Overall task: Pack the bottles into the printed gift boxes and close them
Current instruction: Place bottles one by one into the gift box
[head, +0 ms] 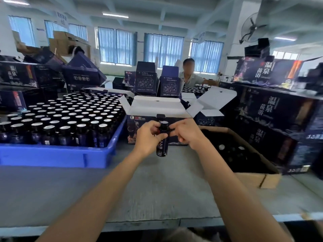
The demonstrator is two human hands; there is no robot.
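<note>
Table [157, 189] runs across the foreground. On its left stands a crate [57, 155] packed with upright bottles [70, 116] in rows. At centre, right of the crate, an open gift box [157, 109] sits on the table, flaps up. Just before it, above the table, a single bottle [162, 142] is held upright between the left hand [148, 138] and the right hand [188, 135]. Right of the hands is a carton [253, 175] with bottles inside. Stacked boxes [276, 116] stand behind and right of the carton. More box stacks [26, 75] sit far left behind the crate. Two upright open boxes [146, 81] stand behind the centre box, with a person [189, 74] beyond them.
</note>
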